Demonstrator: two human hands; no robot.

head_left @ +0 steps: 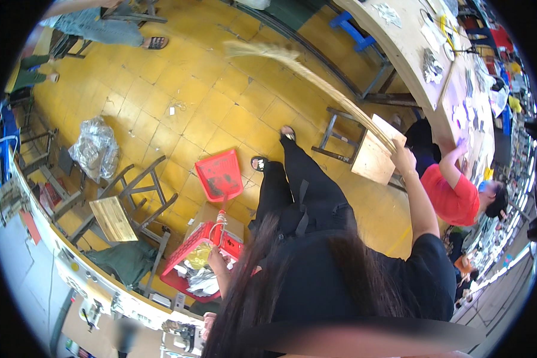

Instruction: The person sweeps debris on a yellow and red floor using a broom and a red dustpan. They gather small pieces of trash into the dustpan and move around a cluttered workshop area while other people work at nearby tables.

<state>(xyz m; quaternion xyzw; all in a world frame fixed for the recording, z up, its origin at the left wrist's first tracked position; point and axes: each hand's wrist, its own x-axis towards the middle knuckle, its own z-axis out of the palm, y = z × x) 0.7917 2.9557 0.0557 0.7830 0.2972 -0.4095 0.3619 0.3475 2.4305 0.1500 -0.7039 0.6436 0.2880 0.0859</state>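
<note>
My right hand (404, 159) is closed round the upper end of a long straw broom (337, 92). Its bristles reach out over the tiled floor ahead, toward the top of the view. My left hand (217, 260) is closed at the end of the handle of a red dustpan (219, 173). The pan lies by my left foot, with dark dirt smeared in it. Beneath my left hand is a red plastic basket (172, 262) with white scraps and a yellowish bag inside. The fingers of my left hand are partly hidden.
A wooden stool (379, 156) stands near my right hand, beside a seated person in red (450, 194) at a long workbench (411, 71). To the left are a clear plastic bag (95, 149) and a wooden stool (114, 219). Another person's sandalled foot (155, 43) shows at upper left.
</note>
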